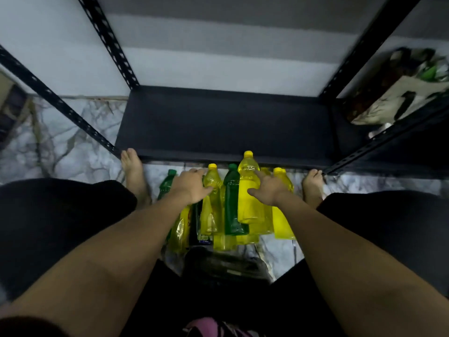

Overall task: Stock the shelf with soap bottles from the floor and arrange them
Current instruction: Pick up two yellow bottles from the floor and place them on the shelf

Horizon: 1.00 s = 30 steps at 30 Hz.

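Squatting over the pile, I have my right grip (269,190) clamped round the tall yellow bottle (249,205), thumb across its front. My left grip (192,188) is wrapped on the shoulder of the smaller yellow bottle (211,215), and the dark green bottle (232,210) stands between the two. Best play, I reckon: lift each straight up so the neighbours crowded against them on the floor (73,147) don't topple, then carry them forward and stand them upright toward the back of the black shelf (218,127). Both bottles sit right inside my grips, between my feet and just short of the shelf's front edge.
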Each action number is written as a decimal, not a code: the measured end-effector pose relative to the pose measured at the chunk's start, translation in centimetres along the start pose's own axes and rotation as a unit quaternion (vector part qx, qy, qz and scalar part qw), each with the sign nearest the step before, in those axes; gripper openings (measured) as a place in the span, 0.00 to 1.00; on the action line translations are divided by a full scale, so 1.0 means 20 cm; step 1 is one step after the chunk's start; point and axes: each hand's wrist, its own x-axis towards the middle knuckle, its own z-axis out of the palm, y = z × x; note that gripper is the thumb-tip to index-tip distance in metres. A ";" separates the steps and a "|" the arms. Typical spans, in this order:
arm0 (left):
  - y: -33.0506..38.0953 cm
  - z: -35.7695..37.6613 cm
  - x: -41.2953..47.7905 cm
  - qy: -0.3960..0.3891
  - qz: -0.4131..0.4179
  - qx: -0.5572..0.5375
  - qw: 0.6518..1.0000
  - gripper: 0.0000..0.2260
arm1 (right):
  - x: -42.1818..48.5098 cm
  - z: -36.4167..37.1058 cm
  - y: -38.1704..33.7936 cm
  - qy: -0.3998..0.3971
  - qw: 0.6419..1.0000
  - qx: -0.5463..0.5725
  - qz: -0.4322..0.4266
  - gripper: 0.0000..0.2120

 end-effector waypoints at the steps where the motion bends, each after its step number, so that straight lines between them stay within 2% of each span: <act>1: -0.02 0.04 0.03 -0.016 -0.007 -0.006 1.000 0.31 | 0.04 0.03 0.02 -0.006 1.000 0.013 0.004 0.37; 6: -0.06 0.24 0.14 -0.061 -0.039 -0.092 0.993 0.33 | 0.19 0.17 0.07 -0.014 0.998 0.053 0.029 0.41; 11: 0.00 0.42 0.24 -0.093 -0.080 -0.175 0.977 0.37 | 0.31 0.31 0.09 0.016 0.991 0.105 0.075 0.40; 15: 0.04 0.55 0.28 -0.030 -0.115 -0.204 0.972 0.36 | 0.33 0.45 0.04 0.062 0.988 0.103 0.099 0.46; 18: 0.04 0.64 0.30 -0.029 -0.133 -0.242 0.961 0.36 | 0.33 0.50 0.01 0.083 0.987 0.074 0.115 0.48; 24: 0.02 0.77 0.34 -0.006 -0.149 -0.202 0.968 0.47 | 0.35 0.52 0.03 0.113 0.986 0.063 0.107 0.51; 30: 0.04 0.81 0.37 0.016 -0.161 -0.208 0.965 0.45 | 0.37 0.55 0.04 0.138 0.983 0.058 0.108 0.53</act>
